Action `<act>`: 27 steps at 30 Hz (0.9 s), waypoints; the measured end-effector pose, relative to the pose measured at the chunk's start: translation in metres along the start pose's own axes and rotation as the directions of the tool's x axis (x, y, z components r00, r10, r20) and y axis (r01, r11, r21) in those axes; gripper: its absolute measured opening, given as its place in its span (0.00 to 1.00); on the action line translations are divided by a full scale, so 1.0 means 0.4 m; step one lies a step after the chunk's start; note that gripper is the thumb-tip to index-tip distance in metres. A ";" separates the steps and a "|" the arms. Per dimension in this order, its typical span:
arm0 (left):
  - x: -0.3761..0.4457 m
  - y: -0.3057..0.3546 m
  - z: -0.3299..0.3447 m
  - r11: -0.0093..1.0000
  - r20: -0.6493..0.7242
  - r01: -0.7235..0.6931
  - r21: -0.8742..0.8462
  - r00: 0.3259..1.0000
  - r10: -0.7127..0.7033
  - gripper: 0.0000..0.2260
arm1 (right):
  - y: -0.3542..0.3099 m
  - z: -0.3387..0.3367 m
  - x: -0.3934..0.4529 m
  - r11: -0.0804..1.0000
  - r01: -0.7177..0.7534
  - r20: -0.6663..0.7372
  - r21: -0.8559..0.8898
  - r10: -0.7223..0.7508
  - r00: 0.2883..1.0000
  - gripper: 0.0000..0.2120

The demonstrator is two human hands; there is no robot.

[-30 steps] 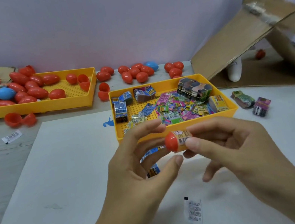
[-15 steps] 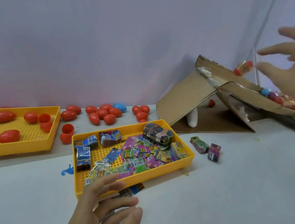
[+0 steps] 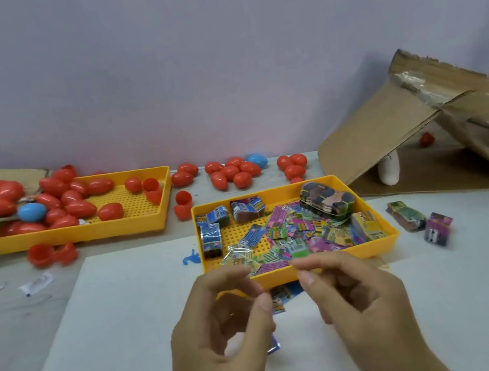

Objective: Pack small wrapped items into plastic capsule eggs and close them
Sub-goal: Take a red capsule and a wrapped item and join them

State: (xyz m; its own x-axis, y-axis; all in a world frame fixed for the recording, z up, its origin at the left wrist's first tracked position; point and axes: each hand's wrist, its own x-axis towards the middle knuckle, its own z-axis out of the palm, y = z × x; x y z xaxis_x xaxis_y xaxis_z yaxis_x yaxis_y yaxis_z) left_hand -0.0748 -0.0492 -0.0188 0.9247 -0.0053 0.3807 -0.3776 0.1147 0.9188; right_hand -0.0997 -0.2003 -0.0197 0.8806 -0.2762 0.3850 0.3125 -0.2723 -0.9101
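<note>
I saw both hands hovering above the white table [image 3: 123,321], just in front of the near yellow tray [image 3: 378,246] heaped with small wrapped items [image 3: 294,235]. The left hand [image 3: 226,329] had its grip loosely curled, thumb and fingers apart, holding nothing; the right hand [image 3: 358,299] looked the same. Red capsule eggs [image 3: 234,172] lay along the wall and in the far tray [image 3: 88,234]
</note>
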 end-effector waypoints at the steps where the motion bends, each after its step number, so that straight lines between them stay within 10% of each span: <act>1: 0.010 0.001 -0.012 0.998 0.004 -0.040 0.051 0.999 0.039 0.11 | 0.006 0.000 -0.006 0.999 0.028 0.005 -0.014 -0.028 1.000 0.05; 11: 0.457 -0.064 -0.161 0.803 -0.293 0.088 0.589 0.949 0.111 0.08 | 0.023 0.006 0.035 0.989 -0.114 0.045 0.095 0.110 0.993 0.09; 16: 0.648 -0.163 -0.227 0.201 -0.130 0.171 0.964 0.970 -0.206 0.23 | 0.046 0.000 0.039 0.982 -0.153 0.090 0.109 0.144 0.986 0.12; 19: 0.669 -0.210 -0.217 0.066 -0.094 0.105 0.992 0.985 -0.144 0.18 | 0.052 0.003 0.040 0.981 -0.167 0.107 0.099 0.156 0.982 0.11; 23: 0.662 -0.208 -0.209 0.135 -0.057 0.053 0.989 0.998 0.024 0.13 | 0.054 -0.003 0.044 0.977 -0.185 0.113 0.102 0.173 0.978 0.07; 27: 0.565 -0.123 -0.148 0.603 -0.047 -0.077 0.794 0.981 0.187 0.11 | 0.052 -0.006 0.044 0.976 -0.202 0.120 0.085 0.191 0.974 0.08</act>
State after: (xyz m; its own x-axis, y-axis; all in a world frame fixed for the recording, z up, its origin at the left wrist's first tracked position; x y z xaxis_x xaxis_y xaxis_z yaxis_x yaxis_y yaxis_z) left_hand 0.1556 0.0028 0.0157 0.8393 0.0629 0.5401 -0.3371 -0.7191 0.6076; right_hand -0.0786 -0.2130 -0.0314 0.9604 -0.2102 0.1826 0.1574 -0.1311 -0.9788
